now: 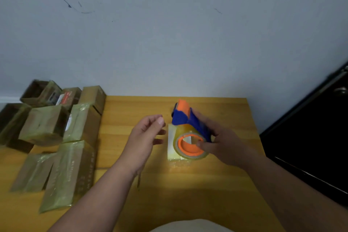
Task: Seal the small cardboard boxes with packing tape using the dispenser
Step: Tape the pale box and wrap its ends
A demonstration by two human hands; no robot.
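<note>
My right hand grips a blue and orange tape dispenser with a clear tape roll on an orange hub, held over the middle of the wooden table. Under the roll sits a small pale box, mostly hidden by the dispenser. My left hand hovers just left of the box, fingers relaxed and slightly curled, holding nothing.
Several tape-wrapped cardboard boxes lie piled at the table's left, some open near the back. A grey wall rises behind the table. Dark furniture stands at the right past the table's edge.
</note>
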